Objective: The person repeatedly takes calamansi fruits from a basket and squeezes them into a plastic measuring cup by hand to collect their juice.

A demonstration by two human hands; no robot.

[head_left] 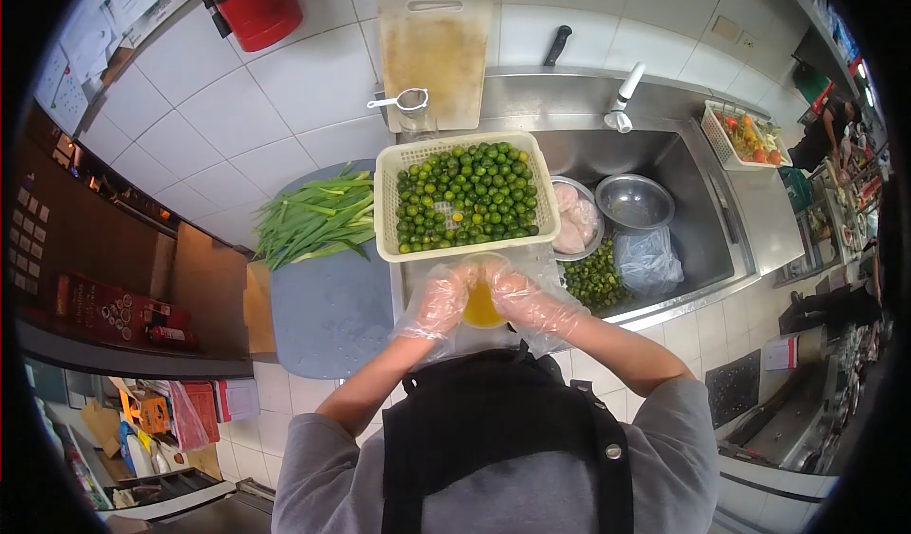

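In the head view both of my hands wear clear plastic gloves and meet at a clear plastic container [483, 308] of yellow-green juice. My left hand [442, 300] is curled at the container's left side, fingertips by its upper rim. On the opposite side my right hand [528, 299] is closed likewise, fingers bent inward over the rim. Whatever lies between the fingertips of either hand is too hidden to make out. Directly beyond them, a cream plastic basket [387, 240] holds many small green citrus fruits [465, 187], a few of them yellowish.
Green leafy stalks [318, 213] lie on a grey board [327, 316] at left. A white-handled strainer [412, 100] sits near an upright cutting board [432, 59]. The sink [702, 168] holds a metal bowl [636, 202], raw meat [575, 219], cut green fruit [596, 278] and a plastic bag [648, 261].
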